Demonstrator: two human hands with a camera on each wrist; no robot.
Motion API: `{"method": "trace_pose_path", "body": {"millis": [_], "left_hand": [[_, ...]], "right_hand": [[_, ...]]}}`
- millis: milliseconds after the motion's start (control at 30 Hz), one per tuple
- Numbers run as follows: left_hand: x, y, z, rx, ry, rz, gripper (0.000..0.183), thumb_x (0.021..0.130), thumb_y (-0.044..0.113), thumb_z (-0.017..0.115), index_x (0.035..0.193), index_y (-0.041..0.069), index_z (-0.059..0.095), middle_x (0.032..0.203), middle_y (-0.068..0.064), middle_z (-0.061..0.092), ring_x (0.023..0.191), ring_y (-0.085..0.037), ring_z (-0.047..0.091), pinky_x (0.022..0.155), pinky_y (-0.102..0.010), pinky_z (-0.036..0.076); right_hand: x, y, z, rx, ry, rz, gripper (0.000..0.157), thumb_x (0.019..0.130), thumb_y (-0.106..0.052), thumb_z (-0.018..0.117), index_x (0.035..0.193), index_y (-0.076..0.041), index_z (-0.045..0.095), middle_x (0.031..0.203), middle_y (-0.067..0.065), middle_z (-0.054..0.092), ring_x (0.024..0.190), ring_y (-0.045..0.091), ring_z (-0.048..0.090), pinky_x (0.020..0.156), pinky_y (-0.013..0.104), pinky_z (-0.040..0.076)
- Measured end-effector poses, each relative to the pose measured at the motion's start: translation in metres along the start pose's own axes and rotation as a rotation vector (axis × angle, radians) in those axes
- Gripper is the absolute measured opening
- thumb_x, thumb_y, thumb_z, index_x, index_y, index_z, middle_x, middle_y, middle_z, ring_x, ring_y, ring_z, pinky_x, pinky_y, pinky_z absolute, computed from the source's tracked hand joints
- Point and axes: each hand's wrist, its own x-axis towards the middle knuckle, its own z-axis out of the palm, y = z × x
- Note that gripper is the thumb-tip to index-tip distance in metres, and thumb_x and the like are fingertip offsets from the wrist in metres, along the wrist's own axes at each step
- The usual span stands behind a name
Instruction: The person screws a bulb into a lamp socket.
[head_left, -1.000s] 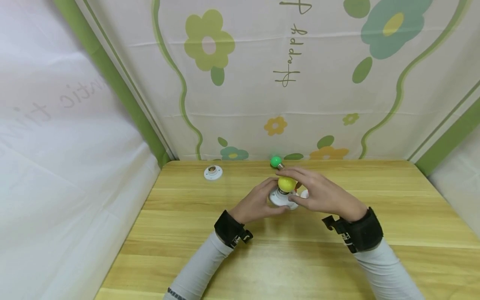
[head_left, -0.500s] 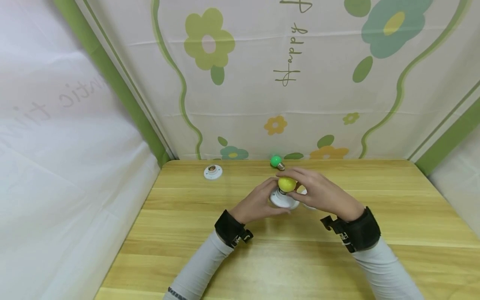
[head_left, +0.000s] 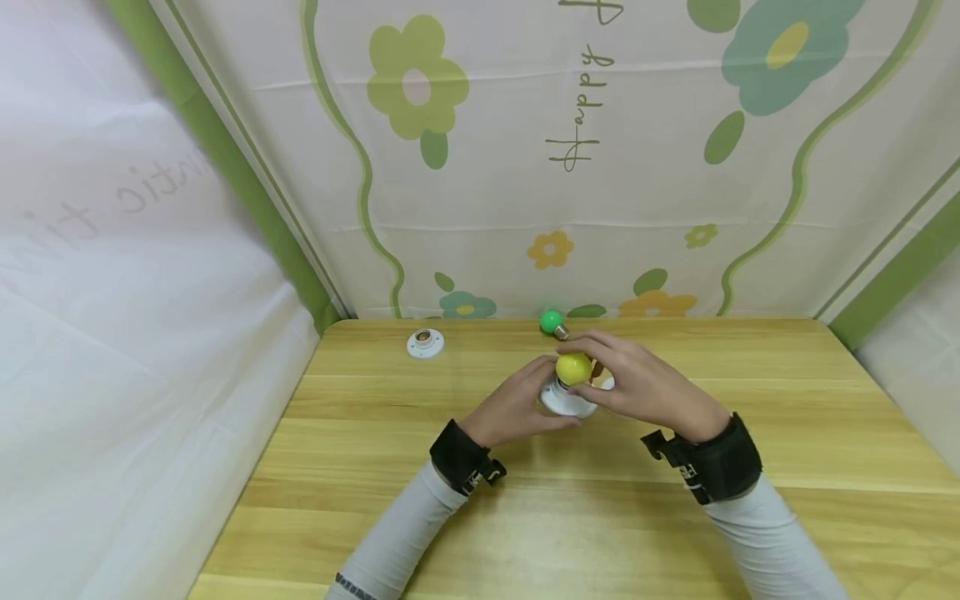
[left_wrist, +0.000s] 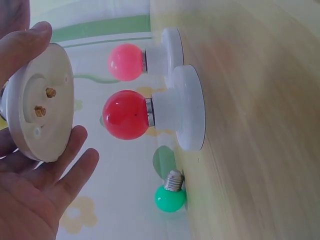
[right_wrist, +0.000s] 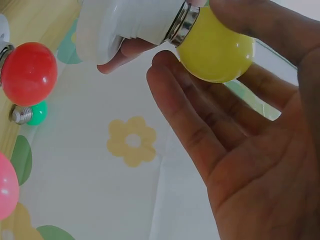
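Observation:
My left hand (head_left: 513, 408) grips a round white lamp holder (head_left: 564, 403) by its rim, thumb and fingers on opposite edges. In the left wrist view, the holder's hollow underside (left_wrist: 52, 97) shows two brass-coloured screws, raised off the table. A yellow light bulb (head_left: 573, 367) sits in the holder, and a strip of its metal base (right_wrist: 184, 24) shows between glass and socket. My right hand (head_left: 648, 385) holds the yellow bulb, thumb on one side and fingers bent along the other.
A red bulb (left_wrist: 126, 115) and a pink bulb (left_wrist: 126, 62) stand in white holders, mostly hidden behind my right hand in the head view. A green bulb (head_left: 551, 321) lies loose near the table's back edge. Farther left is a bulbless white holder (head_left: 425, 343).
My right thumb has shifted up from beside the holder onto the yellow bulb, and its fingers have moved slightly around the glass. My left hand and the holder stay in place.

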Motion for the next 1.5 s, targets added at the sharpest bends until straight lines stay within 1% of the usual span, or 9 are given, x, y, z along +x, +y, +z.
{"method": "trace_pose_path", "body": {"millis": [133, 200, 367, 500, 667, 833, 1133, 1367, 1500], "left_hand": [[-0.0001, 0.0021, -0.0006, 0.023, -0.012, -0.008, 0.075, 0.081, 0.041, 0.075, 0.142, 0.013, 0.039, 0.133, 0.001, 0.048, 0.117, -0.005, 0.046, 0.098, -0.019, 0.044], [-0.0003, 0.0027, -0.0009, 0.023, -0.015, -0.012, 0.076, 0.082, 0.042, 0.074, 0.142, 0.013, 0.039, 0.134, 0.001, 0.047, 0.119, -0.005, 0.046, 0.098, -0.02, 0.043], [0.0001, 0.002, -0.0016, 0.01, -0.006, -0.017, 0.078, 0.082, 0.045, 0.073, 0.144, 0.015, 0.037, 0.138, 0.001, 0.045, 0.123, -0.006, 0.044, 0.101, -0.021, 0.042], [-0.0001, 0.0004, -0.0014, 0.009, 0.003, -0.018, 0.077, 0.083, 0.045, 0.072, 0.145, 0.016, 0.036, 0.137, 0.002, 0.046, 0.123, -0.005, 0.043, 0.101, -0.022, 0.041], [0.0007, -0.0005, -0.0016, 0.011, 0.014, 0.002, 0.085, 0.083, 0.044, 0.073, 0.149, 0.018, 0.028, 0.141, 0.003, 0.043, 0.126, -0.005, 0.04, 0.104, -0.023, 0.039], [0.0015, 0.0005, -0.0021, 0.013, 0.018, 0.013, 0.091, 0.082, 0.044, 0.073, 0.153, 0.02, 0.021, 0.145, 0.003, 0.039, 0.128, -0.005, 0.039, 0.105, -0.024, 0.039], [-0.0006, 0.0015, -0.0032, 0.024, 0.01, -0.006, 0.085, 0.083, 0.046, 0.072, 0.149, 0.016, 0.029, 0.14, 0.001, 0.044, 0.124, -0.006, 0.043, 0.101, -0.023, 0.042], [-0.0007, 0.0011, -0.0024, 0.043, 0.011, -0.005, 0.076, 0.083, 0.046, 0.071, 0.143, 0.014, 0.038, 0.136, 0.001, 0.047, 0.12, -0.005, 0.045, 0.1, -0.021, 0.043], [-0.0008, 0.0012, -0.0021, 0.054, 0.015, -0.005, 0.074, 0.083, 0.046, 0.072, 0.141, 0.014, 0.04, 0.134, 0.002, 0.047, 0.119, -0.004, 0.045, 0.099, -0.021, 0.043]], "right_hand": [[-0.0001, -0.0006, 0.0006, -0.018, 0.009, 0.027, 0.048, 0.084, -0.035, 0.075, 0.123, -0.014, 0.057, 0.12, -0.001, 0.057, 0.095, 0.01, 0.058, 0.072, 0.031, 0.056], [-0.0001, -0.0004, 0.0009, -0.029, 0.007, 0.036, 0.051, 0.083, -0.039, 0.074, 0.124, -0.014, 0.056, 0.12, -0.001, 0.056, 0.094, 0.009, 0.058, 0.071, 0.029, 0.056], [-0.0009, 0.0008, 0.0001, -0.022, -0.015, 0.038, 0.068, 0.084, -0.046, 0.072, 0.14, -0.017, 0.046, 0.139, 0.005, 0.047, 0.113, 0.018, 0.055, 0.084, 0.038, 0.055], [-0.0005, 0.0008, -0.0016, 0.007, -0.02, 0.0, 0.069, 0.086, -0.033, 0.072, 0.146, -0.018, 0.041, 0.146, 0.006, 0.042, 0.125, 0.023, 0.047, 0.091, 0.045, 0.051], [0.0002, -0.0006, -0.0035, 0.025, -0.007, -0.066, 0.06, 0.084, -0.008, 0.069, 0.14, -0.013, 0.049, 0.141, 0.005, 0.048, 0.129, 0.025, 0.043, 0.098, 0.047, 0.047], [0.0003, 0.0002, -0.0034, 0.027, 0.002, -0.09, 0.054, 0.082, -0.002, 0.069, 0.134, -0.009, 0.056, 0.136, 0.007, 0.053, 0.126, 0.025, 0.047, 0.097, 0.044, 0.048], [-0.0001, -0.0008, -0.0037, -0.007, 0.01, -0.081, 0.053, 0.083, -0.013, 0.074, 0.133, -0.01, 0.056, 0.134, 0.006, 0.055, 0.123, 0.021, 0.05, 0.089, 0.037, 0.053], [-0.0003, -0.0031, -0.003, -0.014, 0.03, -0.023, 0.049, 0.084, -0.026, 0.076, 0.127, -0.011, 0.058, 0.127, 0.004, 0.057, 0.104, 0.012, 0.056, 0.073, 0.029, 0.057], [-0.0001, -0.0024, -0.0017, -0.04, 0.037, -0.006, 0.049, 0.084, -0.035, 0.074, 0.125, -0.012, 0.058, 0.123, 0.001, 0.057, 0.096, 0.008, 0.057, 0.072, 0.028, 0.057]]}}
